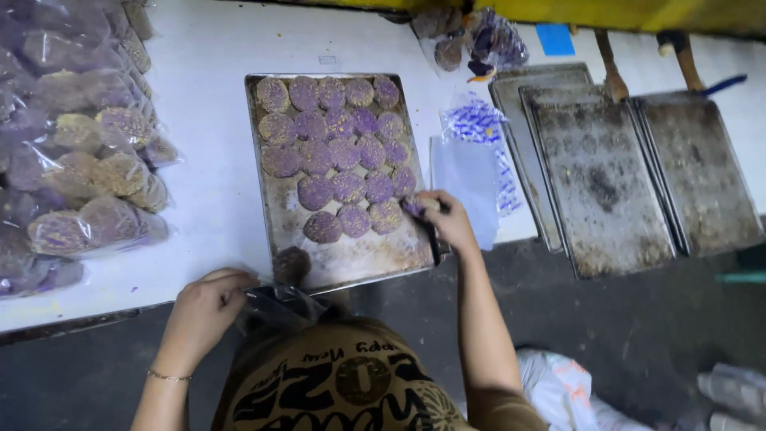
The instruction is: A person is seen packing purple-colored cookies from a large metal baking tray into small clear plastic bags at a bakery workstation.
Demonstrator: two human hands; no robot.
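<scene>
A metal baking tray (349, 259) on the white table holds several round purple cookies (339, 152) with yellow crumbs. My right hand (447, 219) is at the tray's right front edge, fingers closed on a purple cookie. My left hand (203, 307) is at the table's front edge, holding a clear plastic bag (279, 303) with a cookie (291, 265) in it, just below the tray's front left corner.
Clear bags filled with purple cookies (80, 160) are piled at the left. Several empty, stained trays (606, 183) overlap at the right. A stack of empty plastic bags (471, 172) lies between the trays. Another filled bag (471, 40) sits at the back.
</scene>
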